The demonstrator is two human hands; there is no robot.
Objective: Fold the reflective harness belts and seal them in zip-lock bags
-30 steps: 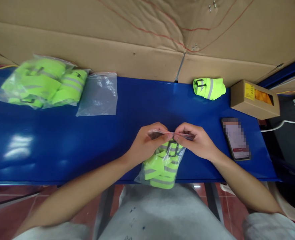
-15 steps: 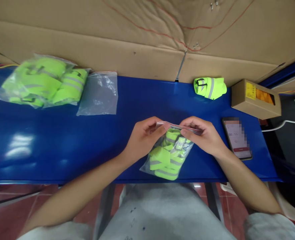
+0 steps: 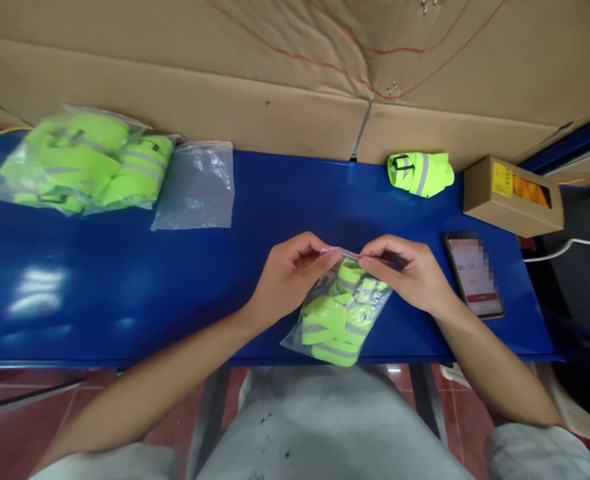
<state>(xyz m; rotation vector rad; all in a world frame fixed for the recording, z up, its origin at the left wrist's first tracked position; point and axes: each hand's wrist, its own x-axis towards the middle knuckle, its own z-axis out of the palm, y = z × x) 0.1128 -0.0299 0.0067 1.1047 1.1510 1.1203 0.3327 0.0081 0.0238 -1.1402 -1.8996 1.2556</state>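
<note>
Cloth (image 3: 332,319), bright yellow-green with grey stripes, lies folded inside a clear bag (image 3: 297,335) in the head view, slightly tilted over the near edge of the blue worktop (image 3: 285,200), between the two hands and in front of the person. The left hand (image 3: 297,277) pinches the bag's top edge between thumb and fingers, and the right hand (image 3: 409,270) does likewise at the other side; each grip is closed on thin plastic, with the other fingers curled. As far as can be judged, the filling of this bag is done, with its mouth being worked on. At the far left, filled bags (image 3: 82,167) of similar cloth look finished, while a flat, unfilled bag (image 3: 195,190) beside them and a loose roll (image 3: 419,175) near the box (image 3: 489,199) seem left to deal with. Whether the held bag's mouth is sealed cannot be told; some fingertips are hidden behind the plastic. It is also unclear whether the bag's lower end touches the worktop. The filled bags overlap, so their number is hard to count. Part of the phone (image 3: 475,280) screen is blurred out, and the orange stuff (image 3: 531,192) inside the box shows only through its opening.
</note>
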